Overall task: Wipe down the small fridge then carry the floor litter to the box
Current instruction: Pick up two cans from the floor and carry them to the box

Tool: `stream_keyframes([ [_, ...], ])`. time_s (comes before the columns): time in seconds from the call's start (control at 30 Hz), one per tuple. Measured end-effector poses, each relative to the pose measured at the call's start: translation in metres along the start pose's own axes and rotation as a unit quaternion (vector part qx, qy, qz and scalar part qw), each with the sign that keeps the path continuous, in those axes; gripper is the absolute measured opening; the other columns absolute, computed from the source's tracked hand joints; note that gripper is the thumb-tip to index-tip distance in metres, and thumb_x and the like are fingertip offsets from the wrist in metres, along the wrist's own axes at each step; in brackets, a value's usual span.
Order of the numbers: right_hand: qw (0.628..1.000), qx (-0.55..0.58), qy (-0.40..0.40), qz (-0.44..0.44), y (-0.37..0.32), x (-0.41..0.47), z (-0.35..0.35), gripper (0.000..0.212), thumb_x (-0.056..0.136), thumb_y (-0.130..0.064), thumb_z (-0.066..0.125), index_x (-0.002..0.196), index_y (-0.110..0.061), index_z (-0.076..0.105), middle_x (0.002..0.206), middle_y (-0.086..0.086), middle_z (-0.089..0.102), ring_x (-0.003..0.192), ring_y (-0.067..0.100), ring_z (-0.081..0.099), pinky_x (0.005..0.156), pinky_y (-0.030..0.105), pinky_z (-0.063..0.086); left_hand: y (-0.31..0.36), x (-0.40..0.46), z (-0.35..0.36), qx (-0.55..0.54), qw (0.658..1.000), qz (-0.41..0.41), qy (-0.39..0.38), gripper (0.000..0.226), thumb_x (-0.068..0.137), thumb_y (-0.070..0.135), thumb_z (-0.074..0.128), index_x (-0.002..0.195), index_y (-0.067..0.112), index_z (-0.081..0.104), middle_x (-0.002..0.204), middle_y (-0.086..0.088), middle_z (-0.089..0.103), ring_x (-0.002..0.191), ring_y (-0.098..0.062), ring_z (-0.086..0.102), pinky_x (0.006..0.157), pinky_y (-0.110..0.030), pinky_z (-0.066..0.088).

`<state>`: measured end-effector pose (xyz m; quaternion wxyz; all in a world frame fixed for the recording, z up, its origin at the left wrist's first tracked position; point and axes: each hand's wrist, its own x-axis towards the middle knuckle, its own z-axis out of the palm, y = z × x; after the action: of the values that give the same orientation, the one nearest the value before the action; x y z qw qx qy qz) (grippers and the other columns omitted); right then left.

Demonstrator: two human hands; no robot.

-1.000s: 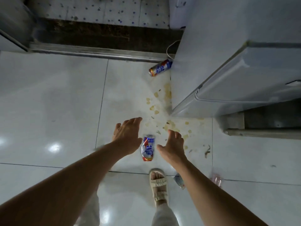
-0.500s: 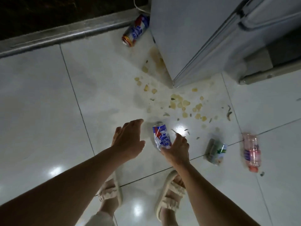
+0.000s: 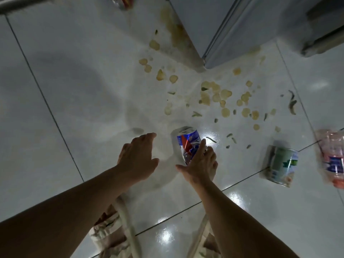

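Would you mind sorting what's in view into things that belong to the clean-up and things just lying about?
Part of the job:
small fridge
crushed blue can
green can
pink bottle
scattered chips
can by the fridge

Just there:
metal threshold strip
sandals

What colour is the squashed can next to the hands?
The crushed can is silver with blue and red printing, seen in the head view.

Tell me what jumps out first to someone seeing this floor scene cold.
The two bare arms reaching down: the right hand is on a crushed blue, red and white can lying on the white tiles, the left hand spread open beside it. Beyond them, pale food scraps are strewn by the corner of the fridge. At right lie a green can and a pink bottle.
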<state>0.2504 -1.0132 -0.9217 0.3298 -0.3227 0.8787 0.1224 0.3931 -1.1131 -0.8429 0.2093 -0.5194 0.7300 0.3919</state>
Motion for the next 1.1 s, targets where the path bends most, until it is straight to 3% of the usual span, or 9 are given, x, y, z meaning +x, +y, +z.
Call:
stream_keyframes([
  [0.13, 0.999, 0.028, 0.040, -0.003, -0.002, -0.001, 0.003, 0.083, 0.084, -0.040, 0.060, 0.146, -0.014, 0.012, 0.140, 0.012, 0.036, 0.124, 0.027, 0.039, 0.098, 0.037, 0.039, -0.005, 0.004, 0.001, 0.003, 1.000, 0.008, 0.002, 0.067, 0.087, 0.029, 0.058, 0.143, 0.020, 0.023, 0.147, -0.002, 0.037, 0.133, -0.022, 0.036, 0.107, -0.040, 0.028],
  [0.27, 0.998, 0.050, 0.037, 0.009, -0.009, -0.018, -0.024, 0.064, 0.083, -0.026, 0.058, 0.139, -0.011, 0.029, 0.131, 0.012, 0.045, 0.115, 0.027, 0.046, 0.091, 0.037, 0.042, -0.008, -0.009, -0.023, 0.001, 1.000, -0.010, 0.009, 0.068, 0.086, 0.027, 0.059, 0.143, 0.019, 0.023, 0.147, -0.003, 0.038, 0.133, -0.023, 0.036, 0.107, -0.041, 0.030],
  [0.5, 0.996, 0.051, 0.053, -0.046, -0.058, -0.078, -0.122, 0.065, 0.079, -0.029, 0.063, 0.136, -0.015, 0.035, 0.133, 0.007, 0.048, 0.117, 0.021, 0.047, 0.094, 0.033, 0.042, 0.002, -0.065, -0.116, -0.049, 0.998, -0.033, 0.033, 0.069, 0.087, 0.028, 0.058, 0.145, 0.021, 0.021, 0.147, -0.001, 0.036, 0.134, -0.021, 0.035, 0.108, -0.037, 0.029],
  [0.73, 0.996, 0.052, 0.048, -0.053, -0.150, -0.133, -0.249, 0.065, 0.079, -0.031, 0.064, 0.134, -0.018, 0.033, 0.130, 0.006, 0.048, 0.116, 0.022, 0.047, 0.094, 0.036, 0.041, 0.008, -0.117, -0.249, -0.074, 0.994, -0.010, 0.076, 0.071, 0.086, 0.031, 0.060, 0.145, 0.021, 0.021, 0.146, -0.002, 0.040, 0.132, -0.021, 0.039, 0.106, -0.035, 0.033],
  [1.1, 0.986, 0.134, 0.089, -0.052, -0.265, -0.146, -0.368, 0.054, 0.077, -0.025, 0.061, 0.126, -0.014, 0.040, 0.121, 0.009, 0.052, 0.108, 0.027, 0.050, 0.083, 0.034, 0.040, 0.011, -0.117, -0.408, -0.066, 0.992, 0.004, 0.111, 0.072, 0.087, 0.027, 0.061, 0.145, 0.021, 0.019, 0.146, -0.004, 0.039, 0.133, -0.023, 0.038, 0.108, -0.039, 0.034],
])
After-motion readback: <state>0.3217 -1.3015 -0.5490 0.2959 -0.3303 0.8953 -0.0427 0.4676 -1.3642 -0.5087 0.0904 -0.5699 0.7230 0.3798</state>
